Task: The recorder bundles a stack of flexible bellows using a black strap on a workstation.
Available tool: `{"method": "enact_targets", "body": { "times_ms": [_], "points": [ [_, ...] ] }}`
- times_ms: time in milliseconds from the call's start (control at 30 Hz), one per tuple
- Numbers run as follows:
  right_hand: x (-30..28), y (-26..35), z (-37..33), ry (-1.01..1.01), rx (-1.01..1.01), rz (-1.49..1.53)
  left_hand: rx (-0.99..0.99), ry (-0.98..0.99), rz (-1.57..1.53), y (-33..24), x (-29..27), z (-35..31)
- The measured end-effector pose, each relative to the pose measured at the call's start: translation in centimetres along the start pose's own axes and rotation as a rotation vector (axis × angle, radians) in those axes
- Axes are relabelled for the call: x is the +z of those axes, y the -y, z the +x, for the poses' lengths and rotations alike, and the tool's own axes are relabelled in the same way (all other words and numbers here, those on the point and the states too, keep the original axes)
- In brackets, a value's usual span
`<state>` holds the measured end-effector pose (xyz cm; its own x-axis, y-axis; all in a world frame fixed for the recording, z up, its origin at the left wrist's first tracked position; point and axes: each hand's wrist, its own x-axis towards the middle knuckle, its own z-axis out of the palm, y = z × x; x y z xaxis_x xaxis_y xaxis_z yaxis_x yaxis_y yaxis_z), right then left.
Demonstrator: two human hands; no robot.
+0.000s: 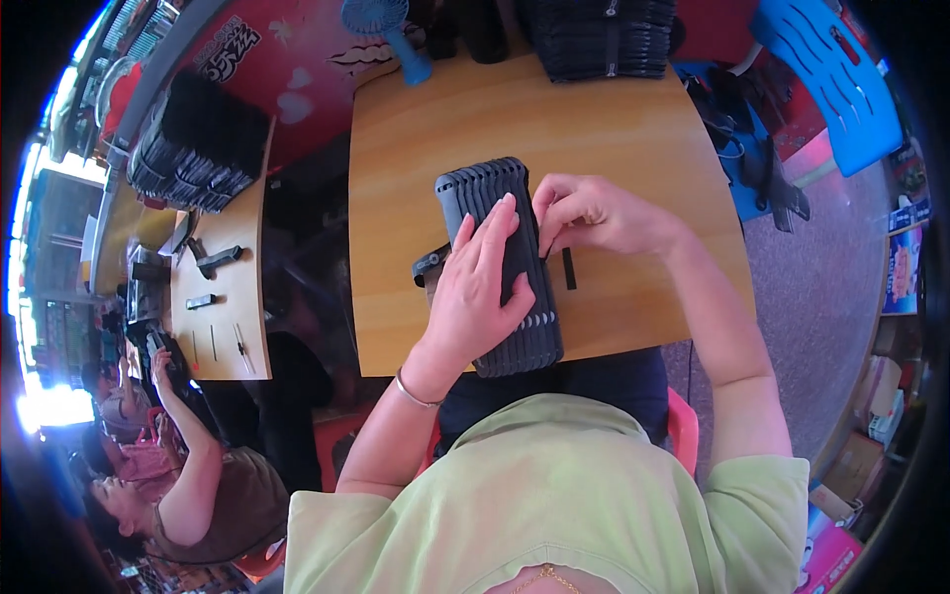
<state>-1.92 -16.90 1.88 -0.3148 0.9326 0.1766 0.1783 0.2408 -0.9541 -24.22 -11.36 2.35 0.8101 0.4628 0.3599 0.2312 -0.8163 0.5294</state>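
A row of dark phone-case-like shells [510, 342], nested closely together, lies on the wooden table in front of me. My left hand [479, 282] rests over it with the fingers stretched out and the thumb at its right side. At the row's right edge is my right hand [594, 215], its thumb and fingertips drawn together in a pinch. What those fingertips hold, if anything, is too small to tell. Just below them a short black strip [569, 269] lies on the table. Left of the row, a black strap-like piece [427, 265] is partly hidden by my left hand.
Bundled black stacks [604, 40] stand at the table's far edge, near a blue fan [396, 40]. On the right is a blue plastic chair [831, 84]. A second table [233, 342] at left carries another black stack [198, 144] and small parts; a person [203, 495] sits there.
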Motion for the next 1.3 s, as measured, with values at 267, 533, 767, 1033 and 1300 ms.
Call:
{"method": "enact_targets", "body": {
  "times_ms": [267, 533, 767, 1033, 1300],
  "points": [
    [0.3, 0.2, 1.7, 0.067, -0.071, -0.159, 0.009, -0.004, 0.006, 0.2, 0.2, 0.0],
    [2.1, 1.2, 1.1, -0.069, 0.012, -0.226, -0.008, 0.012, -0.029, 0.3, 0.2, -0.1],
    [5.9, 1.8, -0.1, -0.423, 0.066, -0.339, 0.002, -0.023, -0.050, 0.2, 0.3, -0.4],
    [9.8, 1.5, -1.2, -0.721, -0.105, -0.679, 0.003, -0.032, -0.065, 0.2, 0.2, -0.4],
    [10.2, 3.3, -1.9, -0.432, -0.020, -0.914, 0.049, -0.063, -0.203, 0.9, -0.2, -0.8]
  ]
}}
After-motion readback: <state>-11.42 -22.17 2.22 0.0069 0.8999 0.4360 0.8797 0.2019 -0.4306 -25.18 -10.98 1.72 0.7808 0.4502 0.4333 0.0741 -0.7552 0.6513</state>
